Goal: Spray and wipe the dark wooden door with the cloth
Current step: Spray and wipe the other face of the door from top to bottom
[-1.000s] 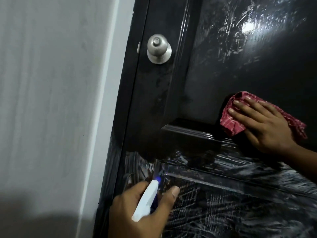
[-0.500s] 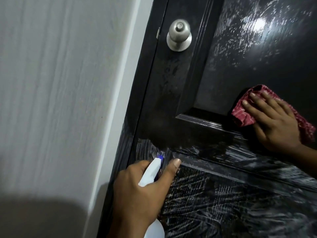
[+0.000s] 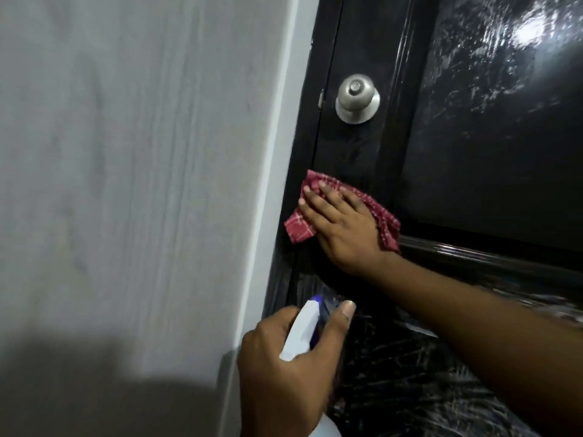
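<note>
Below the knob, on the door stile, your right hand presses the red cloth flat with fingers spread, pointing toward the frame. Your left hand grips the spray bottle directly beneath, nozzle aimed up the streaked stile; the cloth hand sits nearer that wet patch.

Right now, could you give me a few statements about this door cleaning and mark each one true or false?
1. The right hand presses a red cloth flat against the door. True.
2. The cloth covers the knob. False: it lies below the knob, apart from it.
3. The left hand holds a white spray bottle. True.
4. The bottle's nozzle points at the grey wall. False: it points at the door.
5. Wet streaks show on the door's lower panel. True.
</note>
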